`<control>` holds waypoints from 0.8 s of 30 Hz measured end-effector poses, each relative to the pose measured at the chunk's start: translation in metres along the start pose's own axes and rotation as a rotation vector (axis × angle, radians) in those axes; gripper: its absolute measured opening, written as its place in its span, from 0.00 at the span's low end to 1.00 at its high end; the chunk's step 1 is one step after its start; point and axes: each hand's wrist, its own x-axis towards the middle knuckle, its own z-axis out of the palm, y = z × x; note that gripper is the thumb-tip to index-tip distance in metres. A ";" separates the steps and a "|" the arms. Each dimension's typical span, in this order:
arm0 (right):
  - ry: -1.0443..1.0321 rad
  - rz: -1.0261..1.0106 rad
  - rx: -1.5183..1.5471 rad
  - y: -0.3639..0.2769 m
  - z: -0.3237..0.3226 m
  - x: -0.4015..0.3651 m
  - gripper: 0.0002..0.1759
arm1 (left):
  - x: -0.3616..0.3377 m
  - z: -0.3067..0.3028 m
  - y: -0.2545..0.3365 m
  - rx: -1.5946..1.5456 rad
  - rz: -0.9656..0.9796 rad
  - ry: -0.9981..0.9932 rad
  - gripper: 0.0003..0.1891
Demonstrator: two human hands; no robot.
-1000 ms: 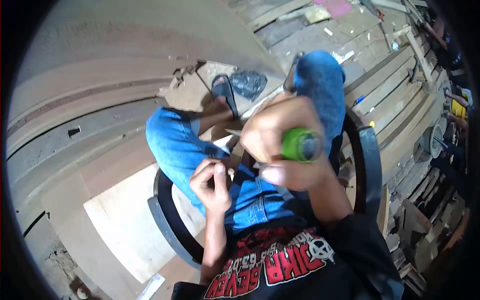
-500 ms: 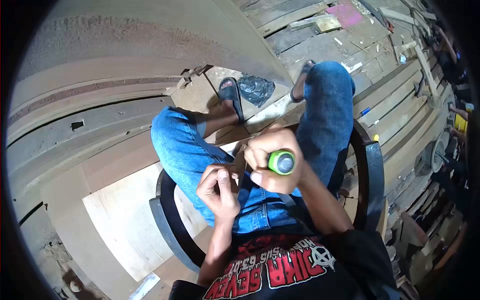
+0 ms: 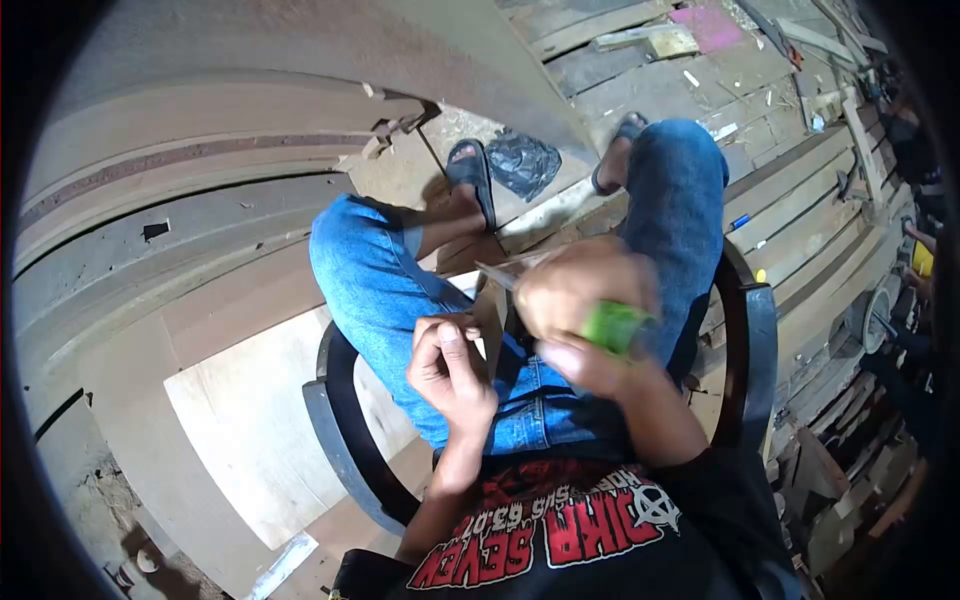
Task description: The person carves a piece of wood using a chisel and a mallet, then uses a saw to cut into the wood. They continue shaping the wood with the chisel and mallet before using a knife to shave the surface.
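My right hand [image 3: 590, 300], smeared by motion, is wrapped round the green handle [image 3: 614, 328] of a tool. A thin pointed metal blade [image 3: 497, 276] sticks out from that fist toward the upper left. Lower and to the left, my left hand [image 3: 452, 370] is closed with the thumb against the bent fingers; what it pinches, if anything, is too small to name. Both hands are above my lap in blue jeans [image 3: 365, 270], a short distance apart.
Curved dark wooden arms [image 3: 757, 350] flank my legs. A black plastic bag [image 3: 524, 163] lies between my sandals. At the right are floor planks, a blue pen-like item [image 3: 739, 222], wood scraps and parts of other people. Large boards [image 3: 250, 430] stand at the left.
My right hand has moved right with the green-handled tool and turned, so its blade now shows. My left hand sits slightly further right, still closed. The whole view has shifted a little.
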 end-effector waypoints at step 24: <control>-0.137 -0.023 -0.097 -0.032 -0.006 0.021 0.19 | 0.004 -0.011 -0.013 -0.042 -0.069 0.089 0.19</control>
